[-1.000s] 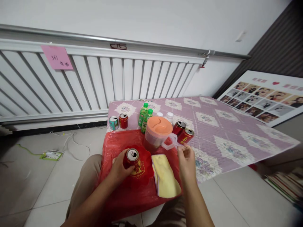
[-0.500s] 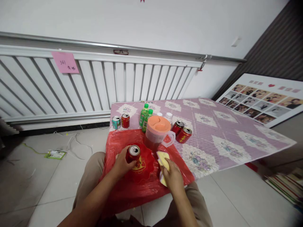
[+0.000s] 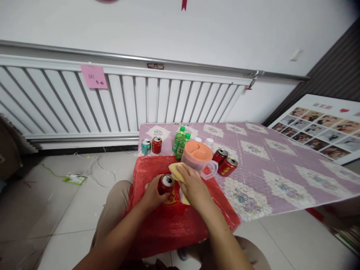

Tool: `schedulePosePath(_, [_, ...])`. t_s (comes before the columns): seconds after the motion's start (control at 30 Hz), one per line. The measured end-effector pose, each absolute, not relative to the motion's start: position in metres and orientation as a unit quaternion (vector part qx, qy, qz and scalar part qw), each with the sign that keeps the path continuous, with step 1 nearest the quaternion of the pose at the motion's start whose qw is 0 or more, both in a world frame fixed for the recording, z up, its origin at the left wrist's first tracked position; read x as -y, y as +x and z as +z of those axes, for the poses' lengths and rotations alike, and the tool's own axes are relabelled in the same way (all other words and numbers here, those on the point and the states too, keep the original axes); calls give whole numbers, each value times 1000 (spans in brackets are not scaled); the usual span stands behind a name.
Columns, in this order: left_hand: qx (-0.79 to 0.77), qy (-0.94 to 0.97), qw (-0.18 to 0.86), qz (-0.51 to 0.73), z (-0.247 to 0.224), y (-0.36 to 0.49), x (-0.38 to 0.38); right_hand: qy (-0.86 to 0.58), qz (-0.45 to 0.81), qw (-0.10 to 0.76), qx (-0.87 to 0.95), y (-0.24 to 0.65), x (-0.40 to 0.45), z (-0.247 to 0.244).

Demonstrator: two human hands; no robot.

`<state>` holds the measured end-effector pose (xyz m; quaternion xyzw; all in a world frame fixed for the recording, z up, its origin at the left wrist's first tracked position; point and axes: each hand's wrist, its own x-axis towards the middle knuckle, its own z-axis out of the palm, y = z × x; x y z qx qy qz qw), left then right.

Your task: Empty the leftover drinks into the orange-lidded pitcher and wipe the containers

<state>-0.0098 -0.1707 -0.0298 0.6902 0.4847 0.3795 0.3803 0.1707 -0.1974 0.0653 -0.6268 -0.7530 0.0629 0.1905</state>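
My left hand (image 3: pixel 153 194) is wrapped round a dark red drink can (image 3: pixel 165 184), whose opened silver top faces up. The can is over a red tray with a gold print (image 3: pixel 174 198); whether it rests there is hidden. Pinched in my right hand (image 3: pixel 195 185) is a yellow cloth (image 3: pixel 176 171), held just right of the can and partly hanging down over the tray. Behind that hand stands a clear pitcher (image 3: pixel 208 171) with an orange lid (image 3: pixel 198 151). A red plastic sheet (image 3: pixel 225 214) lies beneath the tray.
Two green-capped bottles (image 3: pixel 181 144) stand behind the pitcher, near two white caps. A teal can (image 3: pixel 146 147) and a red can (image 3: pixel 156 145) stand at the back left; two more red cans (image 3: pixel 228 167) are right of the pitcher. A radiator (image 3: pixel 120 101) lines the wall.
My right hand has moved left and up with the yellow cloth, from the tray's right side to beside the can. My left hand still holds the can. The view has shifted slightly.
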Motion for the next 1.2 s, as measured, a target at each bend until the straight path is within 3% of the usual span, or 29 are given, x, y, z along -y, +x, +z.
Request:
schedulePosePath(0.17, [-505,687,381,358,-24,-8,171,-613,36,-3,790,153,178,77])
schedulePosePath(0.4, [-510,693,369,352,-23,-7,171,-589,-55,-74,803,149,191,83])
schedulePosePath(1.2, [-499,681,380,378,-28,-9,171,-599,-39,-54,798,117,239,89])
